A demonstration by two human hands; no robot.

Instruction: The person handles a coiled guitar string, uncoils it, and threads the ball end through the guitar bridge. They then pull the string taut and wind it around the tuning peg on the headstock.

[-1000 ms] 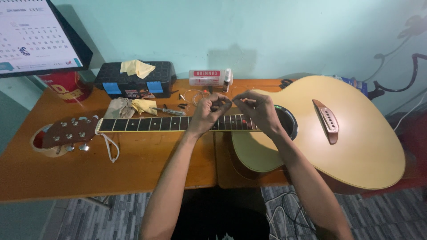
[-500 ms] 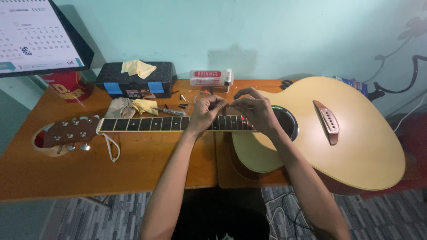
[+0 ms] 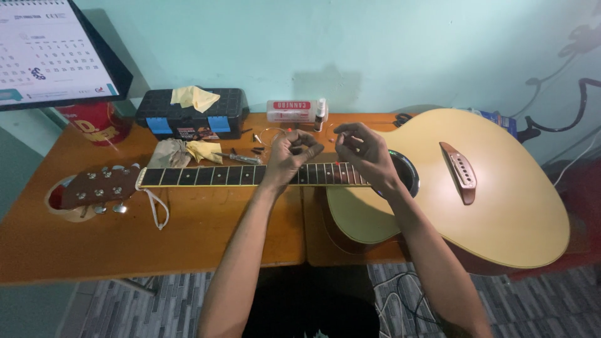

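Head view, frame centre: left hand (image 3: pixel 289 152) and right hand (image 3: pixel 363 150) pinch thin string (image 3: pixel 270 131) above fretboard (image 3: pixel 213 176); slipping, it could whip.

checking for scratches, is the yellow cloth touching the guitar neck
Apart. The head view shows bare table between the yellow cloth and the guitar neck.

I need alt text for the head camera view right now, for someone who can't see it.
A person's left hand and right hand pinch something thin above the dark fretboard of a pale yellow acoustic guitar lying flat, unstrung, on an orange wooden table. Behind it sit a black and blue toolbox and yellow cloths.
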